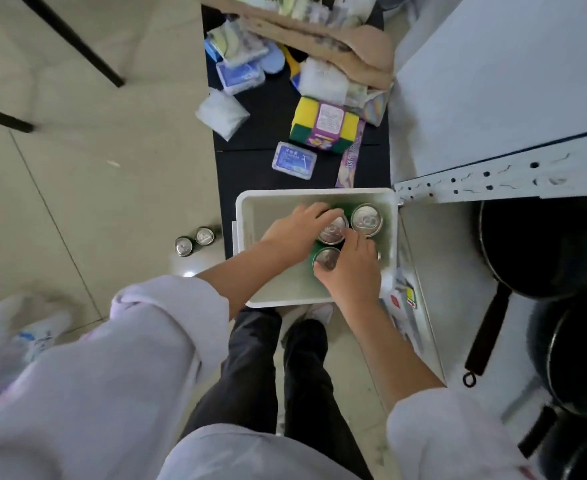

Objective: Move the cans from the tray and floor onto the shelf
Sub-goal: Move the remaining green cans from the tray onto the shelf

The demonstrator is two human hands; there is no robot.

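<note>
Left hand (297, 225) clamps middle can (333, 230), right hand (349, 268) clamps near can (326, 258); both upright in tray (250, 209), shelf (493, 81) up right.

A pack of yellow-and-green sponges (323, 124) lies on a black mat (250, 168) among tissue packets (294, 160) and a crumpled brown paper bag (337, 43). Nearby hang black frying pans (534, 247); black chair legs (73, 39) cross the tiled floor.
</note>
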